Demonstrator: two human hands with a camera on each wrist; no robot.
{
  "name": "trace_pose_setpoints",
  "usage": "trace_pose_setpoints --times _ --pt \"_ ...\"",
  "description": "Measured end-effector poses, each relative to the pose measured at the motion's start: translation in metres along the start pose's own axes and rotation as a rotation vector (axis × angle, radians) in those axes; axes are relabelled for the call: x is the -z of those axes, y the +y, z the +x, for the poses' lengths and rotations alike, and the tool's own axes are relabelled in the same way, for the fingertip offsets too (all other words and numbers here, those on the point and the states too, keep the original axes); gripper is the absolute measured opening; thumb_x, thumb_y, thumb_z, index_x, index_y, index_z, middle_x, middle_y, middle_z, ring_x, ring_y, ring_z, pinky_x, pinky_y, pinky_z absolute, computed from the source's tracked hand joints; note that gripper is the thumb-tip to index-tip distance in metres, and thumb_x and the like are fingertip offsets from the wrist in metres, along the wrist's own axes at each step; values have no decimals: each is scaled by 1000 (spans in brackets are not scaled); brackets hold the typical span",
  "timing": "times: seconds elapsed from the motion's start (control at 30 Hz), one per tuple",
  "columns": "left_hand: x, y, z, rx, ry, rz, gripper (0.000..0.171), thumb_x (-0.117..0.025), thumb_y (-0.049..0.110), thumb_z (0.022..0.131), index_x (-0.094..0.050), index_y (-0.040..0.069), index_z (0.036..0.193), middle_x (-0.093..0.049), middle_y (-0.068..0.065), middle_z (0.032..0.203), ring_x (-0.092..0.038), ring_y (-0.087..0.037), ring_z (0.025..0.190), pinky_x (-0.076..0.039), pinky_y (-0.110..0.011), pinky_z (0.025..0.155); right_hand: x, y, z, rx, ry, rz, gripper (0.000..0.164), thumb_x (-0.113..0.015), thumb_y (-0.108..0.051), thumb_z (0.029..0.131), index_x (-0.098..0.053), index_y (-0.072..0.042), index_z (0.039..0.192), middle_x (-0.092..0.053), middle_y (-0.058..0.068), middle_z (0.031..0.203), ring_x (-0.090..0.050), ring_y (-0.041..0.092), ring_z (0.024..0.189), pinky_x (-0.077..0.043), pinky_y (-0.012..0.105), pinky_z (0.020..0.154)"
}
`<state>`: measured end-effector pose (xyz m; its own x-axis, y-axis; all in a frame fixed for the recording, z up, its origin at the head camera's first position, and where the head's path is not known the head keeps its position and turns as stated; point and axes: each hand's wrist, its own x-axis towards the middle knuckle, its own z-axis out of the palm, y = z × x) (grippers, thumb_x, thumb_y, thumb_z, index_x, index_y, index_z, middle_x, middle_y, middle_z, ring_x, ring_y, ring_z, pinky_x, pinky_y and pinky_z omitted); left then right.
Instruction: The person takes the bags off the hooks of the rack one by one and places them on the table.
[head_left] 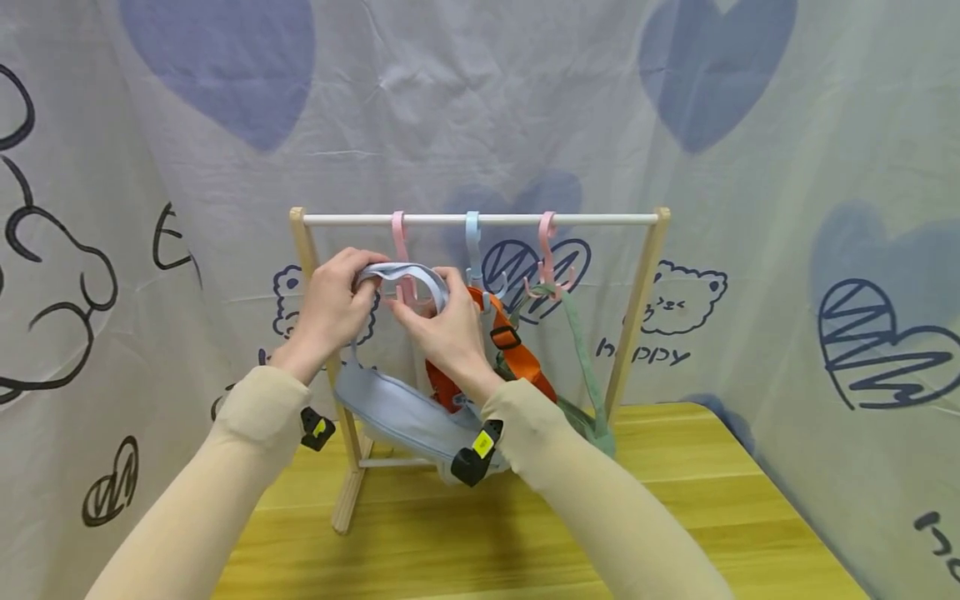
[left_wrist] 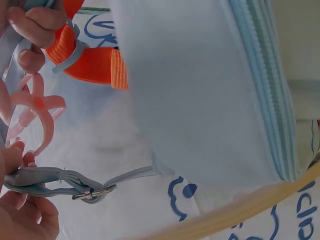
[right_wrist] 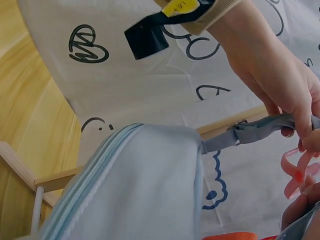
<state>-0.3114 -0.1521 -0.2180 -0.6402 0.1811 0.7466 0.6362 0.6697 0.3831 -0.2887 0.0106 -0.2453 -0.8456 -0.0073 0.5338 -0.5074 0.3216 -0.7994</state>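
Note:
A pale blue zippered bag [head_left: 408, 410] hangs by its strap [head_left: 406, 269] from both hands, in front of the rack's left side. The left hand [head_left: 330, 307] pinches the strap on the left; a metal buckle [left_wrist: 93, 194] lies on the strap close to these fingers in the left wrist view. On the other side, the right hand [head_left: 452, 335] grips the strap between thumb and fingers. The strap arches between the hands, right at the left pink hook [head_left: 400, 237], whose lower prongs show under the arch. Part of the bag is hidden behind the right forearm.
A wooden rack with a white rail [head_left: 337, 220] stands on the wood-grain table [head_left: 720, 492]. An orange bag strap [head_left: 525, 362] hangs at the blue hook [head_left: 473, 242]. A green bag strap [head_left: 583, 358] hangs on the right pink hook [head_left: 547, 246]. Printed curtains [head_left: 465, 100] surround the table.

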Motion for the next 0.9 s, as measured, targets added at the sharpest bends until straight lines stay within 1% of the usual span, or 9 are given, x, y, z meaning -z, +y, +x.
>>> trace_pose_setpoints --times 0.1,0.17,0.3,0.37,0.5,0.63,0.7,0.83,0.9 --pt "0 -1 -5 28 -36 -31 24 -51 -2 99 -69 -3 116 -70 -21 109 -61 -29 85 -48 -37 76 1 2 1 -11 -9 21 42 -75 -28 90 -56 -10 123 -63 10 92 -54 13 73 -45 20 60" --pt "0 -3 -8 53 -58 -43 26 -50 -1 100 -69 -2 118 -71 -21 111 -60 -29 82 -48 -35 74 1 4 1 -20 -23 51 37 -73 -24 91 -59 -9 122 -63 8 89 -53 12 71 -44 20 59" --pt "0 -8 -13 94 -106 -56 29 -50 -1 101 -69 0 123 -72 -21 116 -54 -25 73 -44 -30 67 2 9 0 -29 -81 131 28 -68 -16 95 -60 -6 120 -57 4 72 -46 11 57 -38 21 54" --pt "0 -11 -15 105 -117 -62 30 -51 0 100 -69 1 124 -72 -20 117 -52 -23 71 -43 -28 66 3 11 0 -27 -106 161 24 -66 -12 96 -60 -4 119 -52 2 66 -42 12 51 -35 22 51" --pt "1 -14 -20 98 -118 -63 29 -53 1 100 -68 0 124 -73 -21 117 -53 -23 72 -44 -28 67 4 13 -1 -31 -140 170 22 -63 -11 97 -60 -4 118 -48 1 62 -39 11 48 -32 21 49" --pt "1 -17 -27 75 -93 -63 28 -55 -1 98 -68 -2 124 -72 -23 118 -55 -23 74 -44 -25 67 4 15 -4 -31 -166 151 25 -63 -11 97 -60 -4 122 -46 -1 61 -36 11 48 -29 21 49" --pt "1 -19 -31 70 -88 -66 28 -56 -2 98 -68 -3 123 -72 -24 117 -55 -22 71 -43 -23 64 3 16 -6 -35 -178 153 28 -62 -10 97 -59 -4 125 -45 -2 60 -35 11 47 -29 21 49" --pt "2 -20 -39 64 -109 -71 26 -59 -1 97 -70 -2 120 -73 -23 112 -53 -20 66 -43 -23 60 3 21 -12 -65 -205 159 32 -62 -10 98 -54 -5 129 -48 0 63 -35 11 48 -30 21 49" --pt "4 -20 -43 61 -133 -75 24 -59 0 97 -71 0 118 -75 -21 108 -54 -19 65 -43 -23 59 5 23 -17 -77 -223 158 33 -62 -10 98 -54 -6 129 -53 -1 67 -35 11 48 -31 22 50"
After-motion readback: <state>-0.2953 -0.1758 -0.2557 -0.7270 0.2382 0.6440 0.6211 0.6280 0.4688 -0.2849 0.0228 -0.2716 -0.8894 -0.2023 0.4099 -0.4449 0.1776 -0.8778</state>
